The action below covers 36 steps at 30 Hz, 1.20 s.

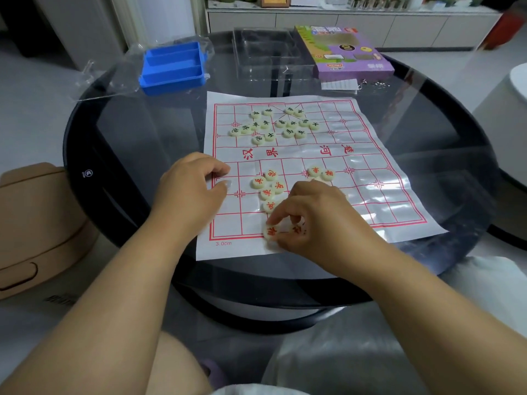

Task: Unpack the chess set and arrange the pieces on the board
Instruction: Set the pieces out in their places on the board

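A white paper board (370, 172) with a red grid lies on the round glass table. Several cream discs with black characters (273, 124) are bunched on its far half. Several red-character discs (269, 185) lie loose on the near half, two more (320, 172) to the right. My right hand (316, 220) rests at the board's near edge, fingertips pinching a red-character disc (269, 232); a second red disc (296, 230) shows under the fingers. My left hand (189, 189) presses on the board's left edge, fingers curled, holding nothing that I can see.
A blue divided tray (172, 68) on a clear plastic bag sits at the far left of the table (137, 155). A clear plastic insert (265, 52) and a purple game box (346, 52) stand behind the board. A tan container (37, 223) stands on the floor at left.
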Motion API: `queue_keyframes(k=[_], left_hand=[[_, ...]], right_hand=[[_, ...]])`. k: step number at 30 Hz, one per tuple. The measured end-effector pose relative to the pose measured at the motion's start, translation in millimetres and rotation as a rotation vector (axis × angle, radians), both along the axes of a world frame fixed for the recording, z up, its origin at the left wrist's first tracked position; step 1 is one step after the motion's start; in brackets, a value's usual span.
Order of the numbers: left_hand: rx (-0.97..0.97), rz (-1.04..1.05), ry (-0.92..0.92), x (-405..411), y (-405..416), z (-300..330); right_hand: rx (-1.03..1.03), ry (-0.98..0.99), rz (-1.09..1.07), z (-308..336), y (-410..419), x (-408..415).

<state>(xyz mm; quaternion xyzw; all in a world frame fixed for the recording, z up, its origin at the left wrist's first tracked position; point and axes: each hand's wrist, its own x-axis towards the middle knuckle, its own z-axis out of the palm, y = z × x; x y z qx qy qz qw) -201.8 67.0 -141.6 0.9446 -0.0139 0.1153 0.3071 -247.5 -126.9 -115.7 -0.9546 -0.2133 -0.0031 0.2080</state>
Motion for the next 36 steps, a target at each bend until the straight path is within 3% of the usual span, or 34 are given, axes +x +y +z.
queue_keyframes(k=[3, 9, 12, 24, 36], left_hand=[[0.005, 0.001, -0.002, 0, 0, -1], [0.0, 0.008, 0.0, 0, -1, -1], [0.003, 0.012, 0.004, 0, 0, 0], [-0.012, 0.013, 0.003, 0, 0, -2], [-0.002, 0.014, 0.0, 0, 0, -1]], right_hand=[[0.038, -0.007, -0.043, 10, -13, 4], [0.197, -0.055, -0.418, 24, -77, 28], [0.212, -0.029, -0.501, 20, -89, 31], [0.057, 0.229, -0.377, 18, -80, 32], [0.101, 0.158, -0.348, 14, -60, 31]])
